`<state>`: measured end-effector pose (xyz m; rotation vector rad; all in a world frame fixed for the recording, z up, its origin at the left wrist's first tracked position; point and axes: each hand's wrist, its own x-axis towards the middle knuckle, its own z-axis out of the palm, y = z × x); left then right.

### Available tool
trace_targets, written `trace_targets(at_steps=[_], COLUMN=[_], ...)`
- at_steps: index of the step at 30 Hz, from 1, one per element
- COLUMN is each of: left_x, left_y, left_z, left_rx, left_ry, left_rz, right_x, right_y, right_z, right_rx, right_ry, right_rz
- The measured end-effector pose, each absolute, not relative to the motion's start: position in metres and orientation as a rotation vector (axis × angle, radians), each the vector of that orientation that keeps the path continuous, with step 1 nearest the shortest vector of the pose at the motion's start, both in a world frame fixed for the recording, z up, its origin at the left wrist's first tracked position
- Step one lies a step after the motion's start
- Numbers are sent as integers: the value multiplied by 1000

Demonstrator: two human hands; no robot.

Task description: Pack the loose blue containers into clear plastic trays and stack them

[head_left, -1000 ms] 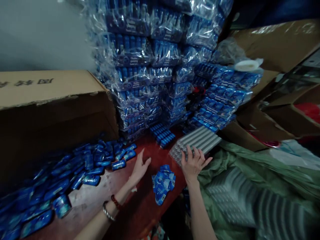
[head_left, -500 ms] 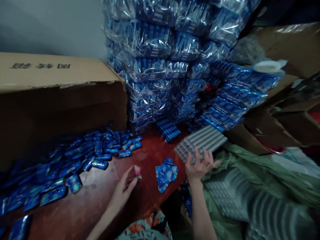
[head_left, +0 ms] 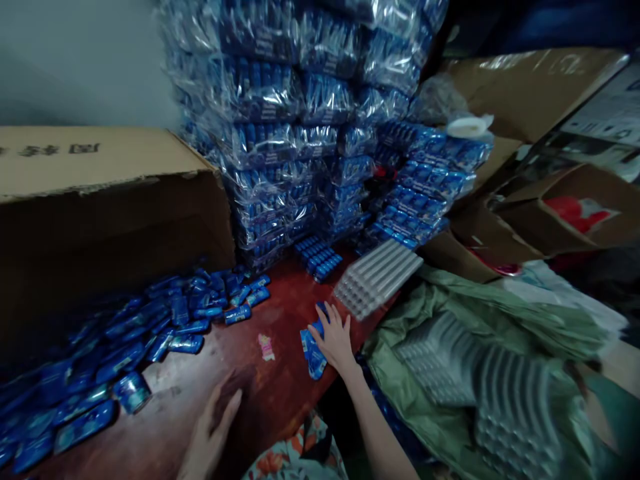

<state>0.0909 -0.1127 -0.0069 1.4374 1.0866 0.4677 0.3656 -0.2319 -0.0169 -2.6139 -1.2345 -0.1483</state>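
My right hand (head_left: 334, 339) lies over a small pile of flat blue cards (head_left: 314, 360) on the red tabletop, fingers spread, hiding part of the pile. My left hand (head_left: 214, 421) is low over the table, thumb and fingers apart, with nothing in it. A small pink piece (head_left: 266, 347) lies on the table between the hands. Just beyond my right hand sits a stack of clear ridged plastic trays (head_left: 377, 277). Many loose blue can-shaped packs (head_left: 185, 344) are heaped to the left.
An open cardboard box (head_left: 115, 150) lies behind the heap. Shrink-wrapped blue packs (head_left: 260, 147) are stacked high at the back. A filled blue tray (head_left: 317, 257) stands before them. Right, a green sack (head_left: 500, 303) holds more clear trays (head_left: 520, 400); part of another person (head_left: 613, 407) shows at the edge.
My right hand has moved left and down from the clear trays onto the blue cards. My left hand has drawn back from the pink piece. The view has turned right.
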Motion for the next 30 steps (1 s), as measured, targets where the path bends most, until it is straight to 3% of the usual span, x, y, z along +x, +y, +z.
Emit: trace_targets(at_steps=[6, 12, 17, 30], left_x=[100, 82, 72, 57], left_y=[-119, -108, -111, -110], left_z=[-10, -7, -14, 2], left_rx=[1350, 1398, 1406, 1463], left_ry=[976, 936, 994, 1073], left_rz=[460, 369, 388, 484], right_x=[395, 480, 515, 498], right_y=[-181, -93, -65, -64], right_z=[16, 66, 60, 45], right_rx=[-2249, -2491, -2608, -2794], right_ry=[-1235, -411, -153, -184], right_rz=[-301, -284, -115, 55])
